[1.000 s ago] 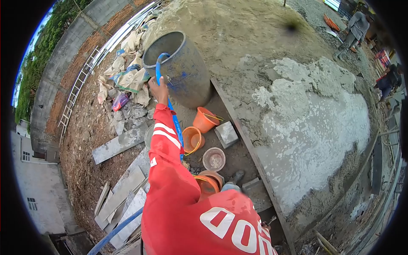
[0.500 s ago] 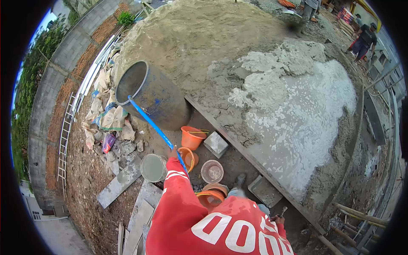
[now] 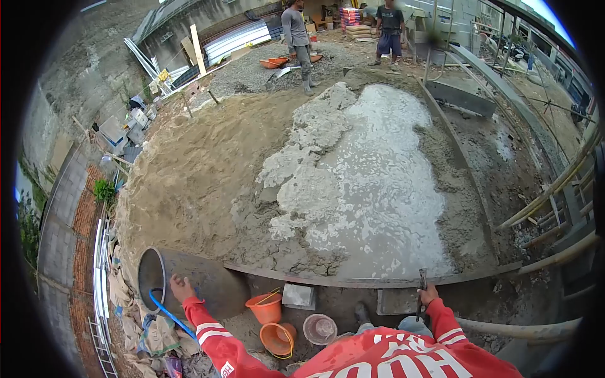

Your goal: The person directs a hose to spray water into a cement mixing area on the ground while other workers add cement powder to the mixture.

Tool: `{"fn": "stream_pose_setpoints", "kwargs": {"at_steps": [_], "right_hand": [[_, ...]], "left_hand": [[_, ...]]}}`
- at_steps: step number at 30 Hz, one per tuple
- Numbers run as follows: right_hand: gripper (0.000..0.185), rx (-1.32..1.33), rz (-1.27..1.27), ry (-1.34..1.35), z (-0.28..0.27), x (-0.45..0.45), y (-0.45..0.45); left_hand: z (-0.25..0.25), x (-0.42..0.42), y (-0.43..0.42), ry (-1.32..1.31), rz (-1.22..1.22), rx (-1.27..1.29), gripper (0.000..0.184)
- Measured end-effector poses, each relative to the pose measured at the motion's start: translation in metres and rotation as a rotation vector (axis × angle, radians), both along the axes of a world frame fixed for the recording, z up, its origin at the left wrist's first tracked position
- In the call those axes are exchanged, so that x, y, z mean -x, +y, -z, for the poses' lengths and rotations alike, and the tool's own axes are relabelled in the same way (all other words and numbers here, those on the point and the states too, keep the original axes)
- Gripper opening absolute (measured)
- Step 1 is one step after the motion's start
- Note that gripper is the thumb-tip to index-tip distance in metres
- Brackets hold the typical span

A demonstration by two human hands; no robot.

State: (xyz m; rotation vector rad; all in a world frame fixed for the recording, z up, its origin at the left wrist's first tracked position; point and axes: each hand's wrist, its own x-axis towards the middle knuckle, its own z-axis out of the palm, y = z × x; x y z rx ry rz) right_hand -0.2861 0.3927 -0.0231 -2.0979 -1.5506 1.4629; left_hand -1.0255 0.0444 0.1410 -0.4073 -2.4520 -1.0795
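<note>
My left hand point(image 3: 183, 289) is at the side of the grey barrel point(image 3: 208, 285), close to its rim, fingers apart and holding nothing. The blue hose point(image 3: 171, 314) hangs over the barrel's rim below that hand and runs toward my sleeve. My right hand point(image 3: 428, 295) is closed on the handle of a dark tool point(image 3: 421, 293), held upright near the board point(image 3: 353, 283) that edges the wet grey mix point(image 3: 391, 189). Orange buckets point(image 3: 266, 309) and a pale bucket point(image 3: 320, 329) stand between my arms.
Two people stand beyond the mix, one in a grey shirt point(image 3: 295, 28) and one in a dark shirt point(image 3: 390, 22). A concrete block point(image 3: 299, 296) sits behind the board. Sacks point(image 3: 129, 327) lie at the lower left; bamboo poles point(image 3: 554, 183) cross the right side.
The view has swung up and right, showing the far yard. My left hand has let go of the blue hose and moved to the barrel. My right hand and its tool are now in fuller view.
</note>
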Motion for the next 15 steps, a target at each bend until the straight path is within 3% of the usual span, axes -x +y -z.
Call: {"fn": "stream_pose_setpoints", "kwargs": {"at_steps": [2, 3, 4, 7, 9, 10, 12, 15], "right_hand": [[0.013, 0.210, 0.115, 0.440, -0.039, 0.043, 0.017], [0.011, 0.269, 0.125, 0.621, -0.064, 0.065, 0.020], [0.013, 0.340, 0.129, 0.694, -0.110, 0.088, 0.023], [0.017, 0.308, 0.082, 0.861, -0.167, 0.125, 0.019], [0.019, 0.214, -0.007, 0.881, -0.200, 0.136, 0.014], [0.019, 0.204, -0.001, 0.883, -0.194, 0.134, 0.013], [0.020, -0.156, -0.216, 0.575, -0.171, 0.124, 0.008], [0.022, -0.077, -0.183, 0.572, -0.137, 0.100, 0.001]], "left_hand": [[0.033, -0.035, 0.085, -0.494, 0.412, -0.206, 0.039], [0.008, -0.115, 0.144, -0.781, 0.571, -0.306, 0.038], [0.020, -0.172, 0.181, -0.969, 0.739, -0.293, 0.040], [0.034, -0.346, 0.258, -1.505, 1.174, -0.080, 0.045], [0.052, -0.426, 0.276, -1.763, 1.326, -0.194, 0.046], [0.055, -0.449, 0.280, -1.787, 1.295, -0.227, 0.043], [0.059, -0.472, 0.283, -1.804, 1.277, -0.263, 0.041], [0.078, -0.486, 0.273, -1.477, 1.086, -0.196, 0.038]]}}
